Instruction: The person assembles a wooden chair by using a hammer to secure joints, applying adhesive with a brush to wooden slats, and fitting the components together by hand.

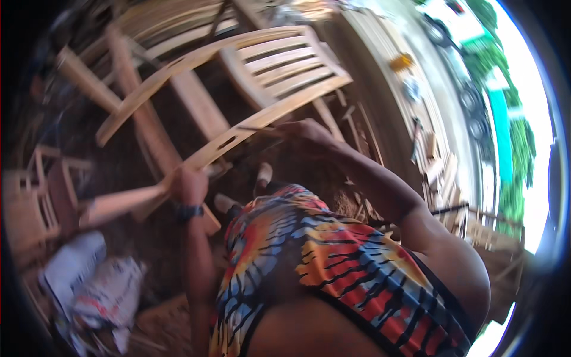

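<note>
— Between the two hands, what is being held?

— One curved wooden rail (pixel 238 134), pale and unfinished, with two dark slots cut through it. It belongs to a chair frame lying tipped over the floor, running from lower left to upper right across the middle of the view.

— And the hands themselves?

— Two. The left hand (pixel 189 185) has its fingers clamped round the lower end of the rail, a dark watch (pixel 189 212) on the wrist. The right hand (pixel 306 134) rests on the rail further up, fingers curled down over a thin dark tool (pixel 253 128) that lies along the wood; whether they grip it fully I cannot tell, the motion blurs it.

— How many slats on that frame?

— Four pale slats in the slatted panel (pixel 288 62) above the rail, and a second curved rail (pixel 178 65) arching over them.

— What lies around?

— To the left, another small chair frame (pixel 35 202) stands on the dirt floor (pixel 148 238). Crumpled white sacks (pixel 89 285) lie at lower left. Loose wood offcuts (pixel 437 166) are scattered at right, near a long plank edge. Beyond, two parked vehicles (pixel 470 101) and green trees, all bent by the lens.

— Anything in the way?

— The person's own patterned shorts (pixel 333 262) fill the lower middle and hide the ground beneath; one pale shoe (pixel 263 174) shows just under the rail.
</note>
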Tool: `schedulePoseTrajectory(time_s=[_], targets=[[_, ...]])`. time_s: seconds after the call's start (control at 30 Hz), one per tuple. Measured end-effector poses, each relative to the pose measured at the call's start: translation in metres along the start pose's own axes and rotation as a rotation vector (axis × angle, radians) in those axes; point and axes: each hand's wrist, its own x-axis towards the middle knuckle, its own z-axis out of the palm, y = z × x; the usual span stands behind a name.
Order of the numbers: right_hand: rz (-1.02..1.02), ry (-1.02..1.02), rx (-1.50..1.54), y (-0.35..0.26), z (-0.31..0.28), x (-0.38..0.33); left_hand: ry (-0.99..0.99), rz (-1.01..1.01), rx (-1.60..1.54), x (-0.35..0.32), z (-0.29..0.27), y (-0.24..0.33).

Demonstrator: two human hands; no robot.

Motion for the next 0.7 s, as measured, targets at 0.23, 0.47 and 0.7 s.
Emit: schedulePoseTrajectory(time_s=[0.23, 0.47, 0.7], targets=[[0.066, 0.168, -0.008, 0.073, -0.031, -0.045, -0.172, 0.093, 0.248, -0.026, -0.026, 0.010], [0.653, 0.766, 0.239, 0.201, -0.077, -0.189, -0.169, 0.133, 0.338, -0.014, -0.025, 0.027], [1.148, 0.905, -0.001, 0.411, -0.120, -0.335, -0.180, 0.072, 0.299, -0.002, 0.001, 0.043]])
